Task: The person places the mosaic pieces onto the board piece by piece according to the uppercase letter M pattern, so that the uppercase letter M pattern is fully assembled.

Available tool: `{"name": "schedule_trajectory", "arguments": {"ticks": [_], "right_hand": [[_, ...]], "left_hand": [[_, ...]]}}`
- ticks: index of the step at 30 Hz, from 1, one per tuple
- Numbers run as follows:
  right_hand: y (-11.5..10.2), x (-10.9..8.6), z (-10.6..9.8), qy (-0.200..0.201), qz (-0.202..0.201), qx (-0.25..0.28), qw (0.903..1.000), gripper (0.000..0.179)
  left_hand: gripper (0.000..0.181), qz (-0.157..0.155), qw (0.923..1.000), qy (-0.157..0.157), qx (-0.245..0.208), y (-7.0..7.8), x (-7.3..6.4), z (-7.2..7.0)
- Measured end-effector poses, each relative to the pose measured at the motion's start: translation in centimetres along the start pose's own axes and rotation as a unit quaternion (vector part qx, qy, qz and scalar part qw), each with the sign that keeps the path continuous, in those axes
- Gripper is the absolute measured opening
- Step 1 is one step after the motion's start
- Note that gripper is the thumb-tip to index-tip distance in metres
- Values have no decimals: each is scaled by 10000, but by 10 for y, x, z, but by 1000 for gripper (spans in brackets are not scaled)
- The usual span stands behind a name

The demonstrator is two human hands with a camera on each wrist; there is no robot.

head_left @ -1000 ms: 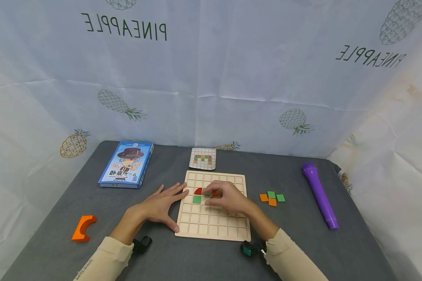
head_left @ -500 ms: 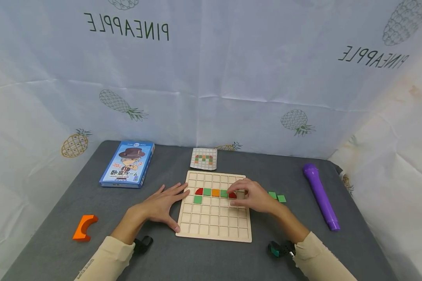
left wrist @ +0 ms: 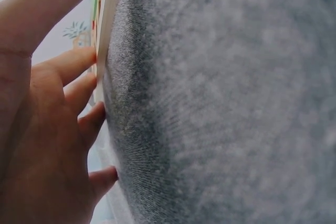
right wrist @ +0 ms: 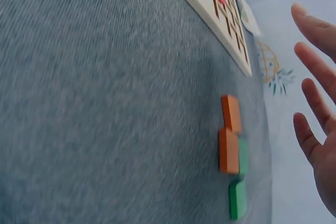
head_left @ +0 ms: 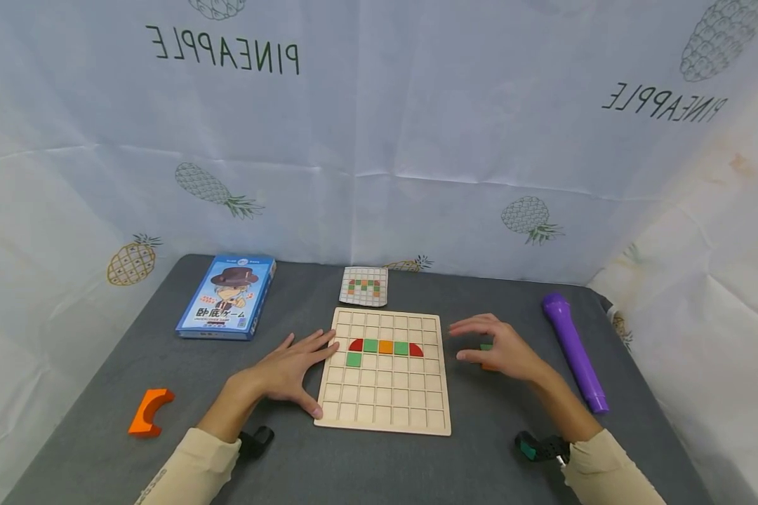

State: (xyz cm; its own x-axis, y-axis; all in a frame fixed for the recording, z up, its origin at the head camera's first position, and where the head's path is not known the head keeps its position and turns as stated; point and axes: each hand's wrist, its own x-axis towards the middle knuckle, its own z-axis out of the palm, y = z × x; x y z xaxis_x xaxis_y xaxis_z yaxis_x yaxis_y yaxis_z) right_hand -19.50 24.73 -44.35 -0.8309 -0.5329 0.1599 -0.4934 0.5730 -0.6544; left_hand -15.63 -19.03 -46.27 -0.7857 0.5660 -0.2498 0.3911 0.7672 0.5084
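A wooden grid board (head_left: pixel 382 398) lies on the dark table. One of its rows bears a red quarter-round tile (head_left: pixel 356 344), a green tile (head_left: pixel 370 346), an orange tile (head_left: pixel 386 347), another green tile and another red quarter-round. One more green tile (head_left: pixel 353 359) sits below the left end. My left hand (head_left: pixel 288 369), fingers spread, rests against the board's left edge. To the board's right, my right hand (head_left: pixel 504 348) hovers over the loose tiles with nothing in its fingers. In the right wrist view, two orange tiles (right wrist: pixel 229 150) and two green tiles (right wrist: pixel 238 200) lie together.
Behind the board lies a small pattern card (head_left: pixel 363 287). A blue box (head_left: pixel 229 296) is at the back left, and an orange arch block (head_left: pixel 149 412) at the left. On the right lies a purple microphone-shaped stick (head_left: pixel 575 351). A pineapple-print cloth (head_left: pixel 417 140) hangs behind the table.
My right hand has left the board and moved right to the loose tiles, uncovering the right end of the tile row. The left hand has kept its place.
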Motion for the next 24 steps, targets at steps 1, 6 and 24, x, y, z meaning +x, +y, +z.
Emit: {"name": "schedule_trajectory", "arguments": {"ticks": [1, 6, 24], "right_hand": [[2, -2, -1, 18, 28, 22, 10000, 38], [14, -10, -3, 37, 122, -110, 9999, 38], [45, -24, 1, -77, 269, -229, 9993, 38]], "left_hand": [[124, 1, 10000, 5, -4, 0, 0, 0], [123, -22, 10000, 24, -10, -1, 0, 0], [123, -37, 10000, 12, -17, 1, -1, -1]]}}
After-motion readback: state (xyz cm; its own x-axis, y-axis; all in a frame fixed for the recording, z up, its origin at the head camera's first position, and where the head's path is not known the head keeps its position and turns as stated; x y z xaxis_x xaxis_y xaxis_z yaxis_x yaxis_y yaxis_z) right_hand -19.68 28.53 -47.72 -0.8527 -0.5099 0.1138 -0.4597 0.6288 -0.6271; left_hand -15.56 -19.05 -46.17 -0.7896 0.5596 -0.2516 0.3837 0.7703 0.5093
